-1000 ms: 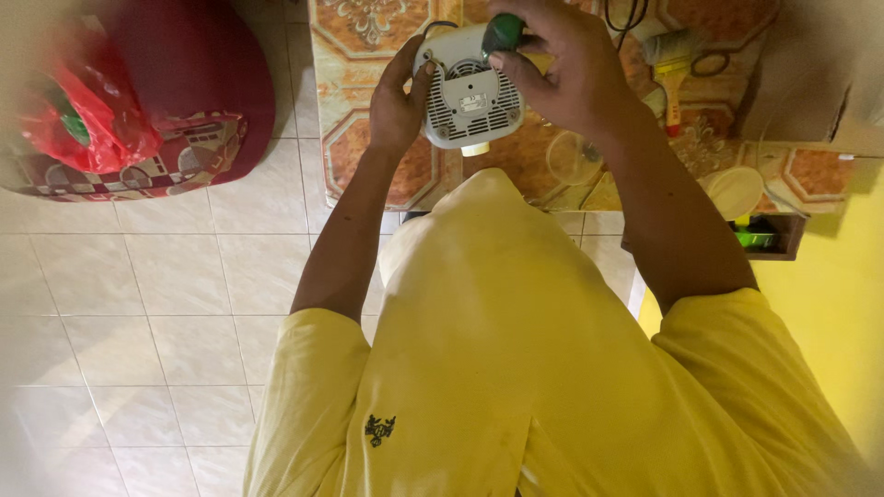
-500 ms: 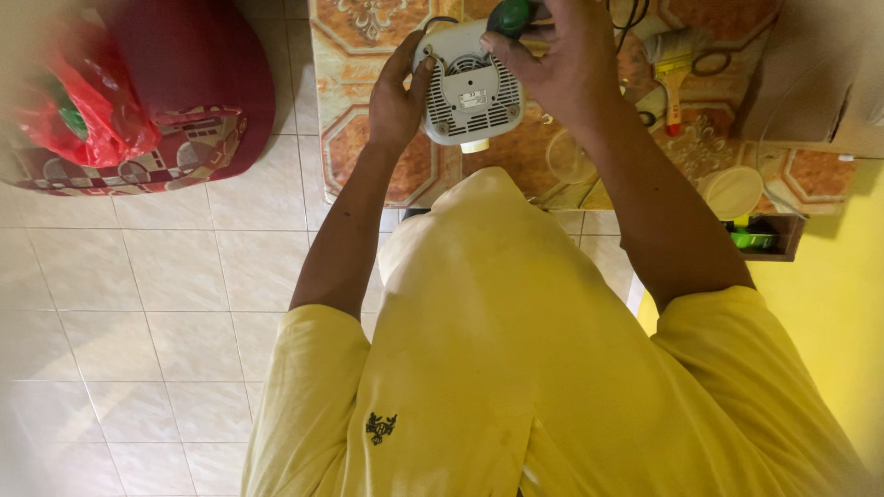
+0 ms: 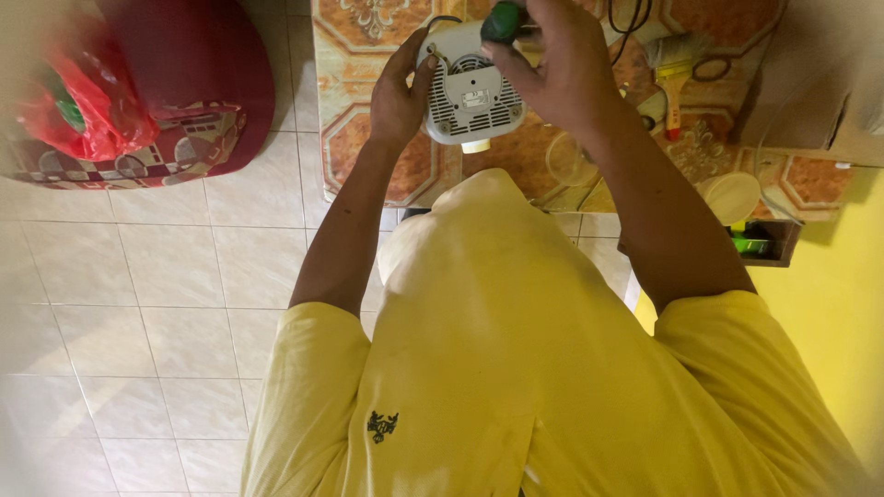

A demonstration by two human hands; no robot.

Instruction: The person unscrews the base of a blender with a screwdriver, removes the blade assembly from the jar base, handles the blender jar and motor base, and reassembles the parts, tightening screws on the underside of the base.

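Observation:
A white plastic appliance base (image 3: 471, 97) with vent slots and a small label is held with its underside towards me, above the patterned orange table (image 3: 368, 138). My left hand (image 3: 398, 87) grips its left side. My right hand (image 3: 562, 64) is closed around a dark green screwdriver handle (image 3: 503, 20), which is set against the top of the appliance. The screwdriver's tip is hidden. My yellow shirt (image 3: 516, 368) fills the lower part of the view.
A red bag (image 3: 147, 101) with a red plastic sack lies on the white tiled floor at left. On the table at right are a paintbrush (image 3: 672, 69), a clear glass (image 3: 571, 158), a round cream lid (image 3: 729, 198), cables and a cardboard box (image 3: 810, 83).
Both hands and the appliance have shifted slightly up in the view. My right hand has turned a little on the green handle.

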